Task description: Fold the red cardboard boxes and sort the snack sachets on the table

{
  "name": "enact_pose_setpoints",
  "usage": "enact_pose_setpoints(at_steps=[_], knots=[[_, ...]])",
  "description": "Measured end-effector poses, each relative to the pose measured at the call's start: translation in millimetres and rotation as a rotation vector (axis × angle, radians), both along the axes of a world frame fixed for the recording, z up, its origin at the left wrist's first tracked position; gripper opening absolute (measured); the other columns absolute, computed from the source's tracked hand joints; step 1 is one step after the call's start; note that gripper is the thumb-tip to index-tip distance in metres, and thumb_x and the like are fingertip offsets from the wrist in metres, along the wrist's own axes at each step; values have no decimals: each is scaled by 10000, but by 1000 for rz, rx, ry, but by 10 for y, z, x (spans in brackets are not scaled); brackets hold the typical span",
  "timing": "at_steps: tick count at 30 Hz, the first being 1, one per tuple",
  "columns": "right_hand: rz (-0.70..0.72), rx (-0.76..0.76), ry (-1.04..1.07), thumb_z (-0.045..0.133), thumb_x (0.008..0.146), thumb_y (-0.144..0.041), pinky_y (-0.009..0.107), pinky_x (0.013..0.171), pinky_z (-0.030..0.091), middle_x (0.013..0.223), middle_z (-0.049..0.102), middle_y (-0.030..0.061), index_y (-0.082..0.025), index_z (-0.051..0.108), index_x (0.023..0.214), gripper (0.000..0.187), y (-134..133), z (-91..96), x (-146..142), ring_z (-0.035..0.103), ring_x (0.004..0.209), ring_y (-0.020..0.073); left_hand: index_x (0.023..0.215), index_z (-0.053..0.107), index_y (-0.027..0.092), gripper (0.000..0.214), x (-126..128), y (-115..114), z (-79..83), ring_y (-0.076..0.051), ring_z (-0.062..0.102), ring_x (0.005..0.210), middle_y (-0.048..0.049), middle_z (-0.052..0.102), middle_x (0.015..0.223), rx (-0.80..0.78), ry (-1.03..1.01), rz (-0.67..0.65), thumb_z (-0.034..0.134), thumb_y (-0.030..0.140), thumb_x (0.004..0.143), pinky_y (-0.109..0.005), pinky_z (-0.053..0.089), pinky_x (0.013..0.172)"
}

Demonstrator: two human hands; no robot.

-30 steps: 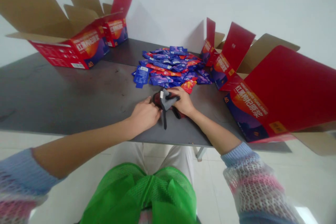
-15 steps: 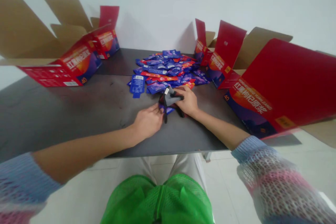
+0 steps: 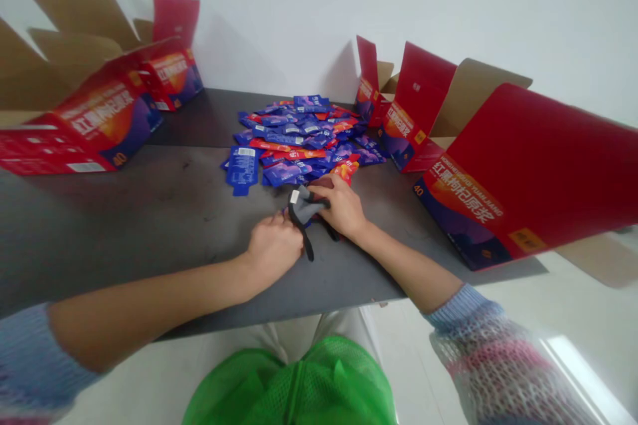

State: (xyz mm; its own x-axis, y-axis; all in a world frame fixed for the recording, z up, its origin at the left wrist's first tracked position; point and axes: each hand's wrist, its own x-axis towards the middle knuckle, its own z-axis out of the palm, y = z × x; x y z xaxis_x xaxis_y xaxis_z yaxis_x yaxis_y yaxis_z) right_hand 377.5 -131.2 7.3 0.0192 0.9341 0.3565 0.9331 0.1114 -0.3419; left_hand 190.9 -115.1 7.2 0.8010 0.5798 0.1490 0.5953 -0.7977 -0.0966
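Observation:
Both my hands meet near the front middle of a dark table (image 3: pixel 149 212). My right hand (image 3: pixel 341 207) is closed around a small grey and black fabric piece (image 3: pixel 300 207) with a black strap hanging from it. My left hand (image 3: pixel 272 247) is curled beside it, fingertips pinching the strap end of the same piece. Just behind my hands lies a heap of blue and red sachets (image 3: pixel 304 136). One blue sachet (image 3: pixel 240 166) sits apart at the heap's left edge.
Open red and purple cartons stand around the table: a large one at the right (image 3: pixel 523 179), smaller ones behind it (image 3: pixel 399 113), and others at the left (image 3: pixel 94 113). A green mesh bag (image 3: pixel 294 385) rests on my lap below the table edge.
The view has swung, so everything sits further left. My hands stay together on the fabric piece and have drawn slightly nearer the table's front edge.

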Motion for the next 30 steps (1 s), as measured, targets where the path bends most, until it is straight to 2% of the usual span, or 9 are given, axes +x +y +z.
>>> enact_pose_setpoints(at_steps=[3, 5, 10, 14, 17, 21, 25, 27, 30], knots=[[-120, -12, -33, 637, 829, -193, 418, 891, 545, 1281, 567, 91, -329, 708, 1210, 410, -13, -10, 17, 574, 1131, 277, 1075, 736, -21, 332, 49, -65, -7, -334, 703, 1018, -312, 679, 1171, 57, 25, 41, 474, 43, 882, -377, 534, 727], [-207, -19, -83, 589, 832, -145, 451, 867, 548, 1281, 551, 116, -327, 710, 1211, 438, -22, -15, 37, 556, 1141, 306, 1153, 701, -55, 385, 78, -92, -23, -349, 716, 992, -340, 651, 1192, 85, 13, 49, 412, 84, 940, -386, 544, 705], [-303, -23, -127, 530, 833, -106, 477, 834, 550, 1285, 551, 125, -323, 740, 1151, 439, 40, -32, 143, 542, 1141, 326, 1124, 709, -64, 414, 116, -119, -54, -352, 737, 890, -365, 661, 1124, 104, -49, 27, 369, 117, 971, -405, 552, 672], [-152, 147, 124, 566, 773, -95, 429, 941, 527, 1264, 605, 76, -279, 754, 1102, 421, 82, -48, 331, 582, 1155, 266, 1095, 721, -46, 416, 124, -140, -41, -323, 741, 832, -343, 690, 1087, 156, -5, 40, 366, 134, 976, -392, 541, 647], [-9, 301, 379, 645, 772, -211, 429, 1000, 496, 1148, 665, 66, -244, 767, 1007, 267, 60, -5, 462, 623, 1100, 243, 1133, 710, -34, 400, 126, -131, -40, -318, 737, 880, -323, 698, 1105, 143, 29, 24, 383, 139, 980, -380, 534, 668], [111, 345, 517, 716, 773, -378, 455, 1005, 487, 1115, 679, 82, -240, 764, 942, 223, 26, 83, 456, 624, 1095, 259, 1128, 703, -45, 371, 119, -94, -43, -332, 721, 956, -323, 704, 1087, 77, 19, 17, 417, 138, 979, -387, 529, 704], [318, 130, 331, 671, 799, -266, 431, 1003, 491, 1180, 663, 75, -265, 759, 1040, 257, -10, 53, 201, 608, 1132, 247, 957, 748, 36, 275, 95, -104, 33, -312, 717, 860, -231, 743, 870, 3, 80, -33, 478, 66, 914, -377, 517, 665], [323, 43, 188, 613, 802, -162, 408, 1032, 472, 1245, 639, 55, -297, 734, 1138, 382, -20, 4, 79, 574, 1191, 232, 900, 743, 51, 271, 85, -123, 80, -295, 709, 821, -209, 733, 815, -5, 110, -33, 475, 25, 880, -364, 509, 650], [258, 26, 96, 592, 785, -114, 376, 1033, 469, 1268, 616, 46, -301, 708, 1208, 477, -24, -39, -3, 562, 1195, 224, 891, 738, 50, 296, 80, -145, 121, -292, 702, 824, -207, 725, 808, -2, 135, -5, 448, 1, 858, -360, 500, 646]])
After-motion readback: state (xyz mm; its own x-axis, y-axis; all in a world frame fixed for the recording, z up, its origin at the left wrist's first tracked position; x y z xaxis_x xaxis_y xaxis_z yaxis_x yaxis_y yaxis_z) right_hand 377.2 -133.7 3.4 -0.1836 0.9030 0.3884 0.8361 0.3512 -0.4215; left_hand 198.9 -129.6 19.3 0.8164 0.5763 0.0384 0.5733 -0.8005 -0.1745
